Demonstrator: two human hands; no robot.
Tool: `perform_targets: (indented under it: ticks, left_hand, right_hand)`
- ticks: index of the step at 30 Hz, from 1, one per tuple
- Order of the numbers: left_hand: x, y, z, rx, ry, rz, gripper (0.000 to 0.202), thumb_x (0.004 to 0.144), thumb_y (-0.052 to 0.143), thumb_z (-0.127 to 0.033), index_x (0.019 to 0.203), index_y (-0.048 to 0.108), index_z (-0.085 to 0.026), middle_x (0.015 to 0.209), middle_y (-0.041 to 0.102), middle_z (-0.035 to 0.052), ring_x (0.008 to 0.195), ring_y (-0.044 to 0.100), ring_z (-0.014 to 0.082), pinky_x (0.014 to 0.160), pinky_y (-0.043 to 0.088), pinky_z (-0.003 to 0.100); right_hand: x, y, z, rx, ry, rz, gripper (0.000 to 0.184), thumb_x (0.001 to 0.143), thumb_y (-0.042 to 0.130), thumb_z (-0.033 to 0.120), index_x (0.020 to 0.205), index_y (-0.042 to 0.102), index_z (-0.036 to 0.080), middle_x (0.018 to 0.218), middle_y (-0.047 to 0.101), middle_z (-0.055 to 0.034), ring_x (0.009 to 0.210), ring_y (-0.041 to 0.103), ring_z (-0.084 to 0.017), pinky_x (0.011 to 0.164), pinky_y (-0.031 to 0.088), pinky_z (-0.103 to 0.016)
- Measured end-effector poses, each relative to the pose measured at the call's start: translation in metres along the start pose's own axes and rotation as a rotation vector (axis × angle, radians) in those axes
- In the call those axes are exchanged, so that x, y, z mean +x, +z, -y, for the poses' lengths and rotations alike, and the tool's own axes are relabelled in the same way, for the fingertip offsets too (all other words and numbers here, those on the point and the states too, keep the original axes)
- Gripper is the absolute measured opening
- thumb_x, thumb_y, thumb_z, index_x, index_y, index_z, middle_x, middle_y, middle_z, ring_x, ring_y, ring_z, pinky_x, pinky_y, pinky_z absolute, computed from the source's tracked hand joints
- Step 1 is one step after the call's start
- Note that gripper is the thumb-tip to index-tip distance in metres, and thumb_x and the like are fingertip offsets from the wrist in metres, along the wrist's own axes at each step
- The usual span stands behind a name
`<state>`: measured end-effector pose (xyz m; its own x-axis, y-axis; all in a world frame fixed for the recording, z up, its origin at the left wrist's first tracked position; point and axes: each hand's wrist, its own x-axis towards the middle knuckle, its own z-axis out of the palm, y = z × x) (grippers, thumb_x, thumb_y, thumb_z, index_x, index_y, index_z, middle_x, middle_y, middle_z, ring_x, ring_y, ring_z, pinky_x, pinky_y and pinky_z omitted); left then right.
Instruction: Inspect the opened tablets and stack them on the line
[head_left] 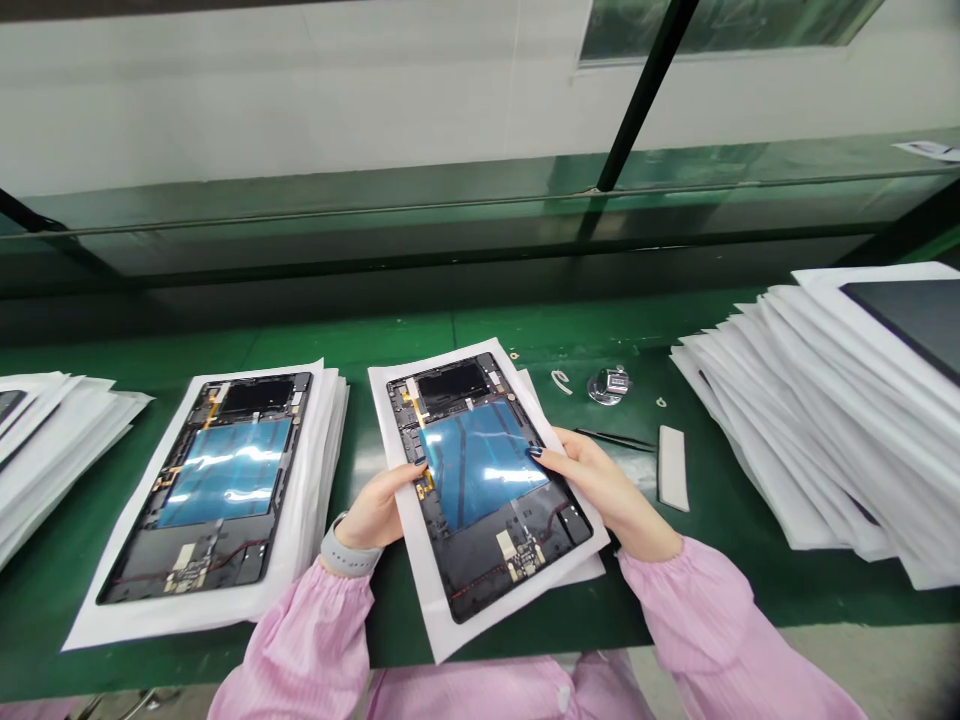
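Blue film (472, 465) shines as my left hand (373, 508) and right hand (600, 490) firmly grip the tablet chassis (510, 545); one slip could crease the film.

We have a tablet housing on a white foam stack (202, 490), fine tweezers (615, 440), a white block (673, 467), a small metal fixture (609, 385), white sheets piled right (810, 430), a green bench mat (480, 325)

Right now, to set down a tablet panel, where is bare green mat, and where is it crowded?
Bare green mat lies below the white rectangular pad, beside the white paper stack, and along the back edge. Crowded: the black tablet panel between left hand and right hand.
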<state>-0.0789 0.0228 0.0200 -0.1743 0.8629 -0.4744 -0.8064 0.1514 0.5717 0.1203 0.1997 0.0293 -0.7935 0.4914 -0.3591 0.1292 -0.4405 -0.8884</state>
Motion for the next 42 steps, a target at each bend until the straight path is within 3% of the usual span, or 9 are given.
perform_targets:
  ticks: [2, 6, 8, 14, 18, 26, 35, 42]
  left_hand:
    - [0.000, 0.004, -0.001, -0.002, 0.018, 0.030, 0.019, 0.071, 0.085, -0.031, 0.080, 0.079, -0.016, 0.065, 0.077, 0.0025, 0.066, 0.075, 0.0214, 0.062, 0.059, 0.026]
    - [0.002, 0.013, -0.003, -0.002, 0.080, 0.083, 0.033, 0.077, 0.079, -0.046, 0.100, 0.078, -0.022, 0.089, 0.081, 0.0026, 0.093, 0.075, 0.0272, 0.086, 0.059, 0.036]
    - [0.002, 0.013, -0.003, 0.009, 0.087, 0.082, 0.037, 0.077, 0.078, -0.049, 0.103, 0.077, -0.023, 0.094, 0.081, 0.0025, 0.098, 0.074, 0.0281, 0.092, 0.057, 0.038]
    - [0.003, 0.005, 0.001, 0.099, 0.200, -0.063, 0.034, 0.059, 0.091, -0.033, 0.088, 0.079, -0.019, 0.086, 0.081, 0.0037, 0.088, 0.075, 0.0273, 0.081, 0.060, 0.033]
    - [0.004, 0.005, 0.003, 0.087, 0.228, -0.123, 0.032, 0.061, 0.089, -0.034, 0.086, 0.078, -0.017, 0.088, 0.081, 0.0055, 0.086, 0.075, 0.0279, 0.078, 0.061, 0.034]
    - [-0.001, 0.012, -0.001, 0.016, 0.153, -0.105, 0.026, 0.069, 0.083, -0.033, 0.087, 0.077, -0.016, 0.090, 0.081, 0.0082, 0.102, 0.073, 0.0345, 0.094, 0.057, 0.044]
    - [-0.001, 0.012, 0.001, 0.023, 0.111, -0.101, 0.034, 0.065, 0.085, -0.042, 0.085, 0.078, -0.015, 0.096, 0.080, 0.0092, 0.107, 0.070, 0.0370, 0.098, 0.054, 0.046]
    - [0.000, 0.014, 0.003, 0.047, 0.082, -0.044, 0.032, 0.066, 0.085, -0.044, 0.081, 0.078, -0.016, 0.078, 0.080, 0.0064, 0.103, 0.072, 0.0351, 0.097, 0.055, 0.043]
  right_hand:
    - [-0.001, 0.000, 0.001, -0.010, -0.015, -0.021, 0.037, 0.072, 0.082, 0.044, 0.095, 0.075, 0.016, 0.075, 0.072, -0.0020, 0.064, 0.064, -0.016, 0.059, 0.049, -0.024]
    - [-0.003, 0.000, 0.001, -0.018, -0.081, -0.052, 0.037, 0.072, 0.083, 0.043, 0.098, 0.074, 0.018, 0.080, 0.074, -0.0022, 0.071, 0.066, -0.018, 0.066, 0.051, -0.026]
    - [-0.002, 0.001, 0.001, -0.018, -0.106, -0.045, 0.037, 0.072, 0.082, 0.044, 0.099, 0.074, 0.018, 0.080, 0.074, -0.0024, 0.072, 0.066, -0.018, 0.066, 0.051, -0.026]
    - [-0.001, 0.000, -0.003, -0.059, -0.153, -0.061, 0.040, 0.076, 0.079, 0.047, 0.104, 0.074, 0.019, 0.082, 0.074, -0.0028, 0.071, 0.067, -0.019, 0.067, 0.052, -0.029]
    - [-0.003, 0.000, -0.004, -0.036, -0.164, -0.044, 0.038, 0.078, 0.078, 0.046, 0.105, 0.073, 0.019, 0.084, 0.075, -0.0034, 0.075, 0.069, -0.021, 0.068, 0.053, -0.029]
    - [-0.006, 0.002, 0.003, 0.118, -0.113, -0.004, 0.035, 0.074, 0.080, 0.043, 0.102, 0.074, 0.021, 0.088, 0.076, -0.0050, 0.075, 0.070, -0.022, 0.071, 0.055, -0.032]
    - [-0.007, 0.004, 0.004, 0.148, -0.117, 0.001, 0.035, 0.075, 0.080, 0.039, 0.105, 0.073, 0.022, 0.093, 0.077, -0.0052, 0.082, 0.072, -0.023, 0.075, 0.055, -0.032]
    - [-0.004, 0.001, 0.001, 0.065, -0.151, -0.013, 0.040, 0.074, 0.080, 0.042, 0.108, 0.071, 0.021, 0.096, 0.076, -0.0050, 0.083, 0.070, -0.023, 0.075, 0.055, -0.033]
